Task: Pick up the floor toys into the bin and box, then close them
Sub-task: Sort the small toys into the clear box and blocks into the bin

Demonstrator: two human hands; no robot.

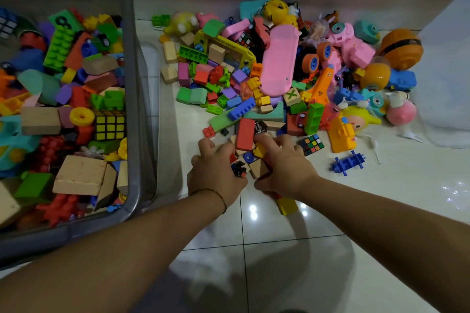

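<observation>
A big pile of toys (279, 71) covers the white tiled floor ahead of me: plastic bricks, wooden blocks, cubes, pink and orange figures. At its near edge my left hand (216, 170) and my right hand (284, 168) cup a small heap of blocks between them. That heap holds a red block (245, 133), a wooden block (258, 168), a blue wheel (248, 157) and a yellow piece (260, 150). Both hands curl around the heap from either side. A grey bin (131, 99) stands at the left, largely filled with mixed toys.
A small colour cube (311, 144), a blue brick strip (348, 162) and a yellow block (287, 204) lie loose near my right hand. A long pink lid-like piece (278, 63) rests on the pile. A pale wall runs behind and a white surface rises at the far right.
</observation>
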